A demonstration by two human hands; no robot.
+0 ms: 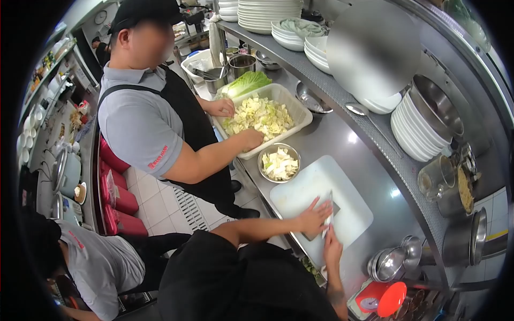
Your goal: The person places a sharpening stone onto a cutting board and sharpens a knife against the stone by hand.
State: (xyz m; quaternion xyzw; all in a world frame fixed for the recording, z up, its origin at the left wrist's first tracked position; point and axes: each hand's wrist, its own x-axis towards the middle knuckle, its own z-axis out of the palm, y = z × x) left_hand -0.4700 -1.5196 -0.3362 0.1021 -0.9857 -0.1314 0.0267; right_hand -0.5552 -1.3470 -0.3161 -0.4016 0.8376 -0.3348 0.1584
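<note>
My left hand (pixel 315 215) lies with fingers outstretched over a flat grey metal piece (pixel 337 207), maybe a blade, on the white cutting board (pixel 350 206). My right hand (pixel 332 247) is closed at the lower end of a narrow whitish item (pixel 330 218) that runs up beside my left fingers; what it is I cannot make out. Touching the board's upper left corner is a metal bowl (pixel 279 162) of chopped cabbage. Beyond it, a white tub (pixel 303 116) holds more chopped cabbage, with a co-worker's two hands at it.
A co-worker (pixel 140 107) stands across at the left, another person (pixel 91 257) at the lower left. A shelf (pixel 369 125) with stacked plates (pixel 415 131) overhangs the counter. Metal bowls (pixel 390 264) and a red scale (pixel 369 300) stand at the lower right.
</note>
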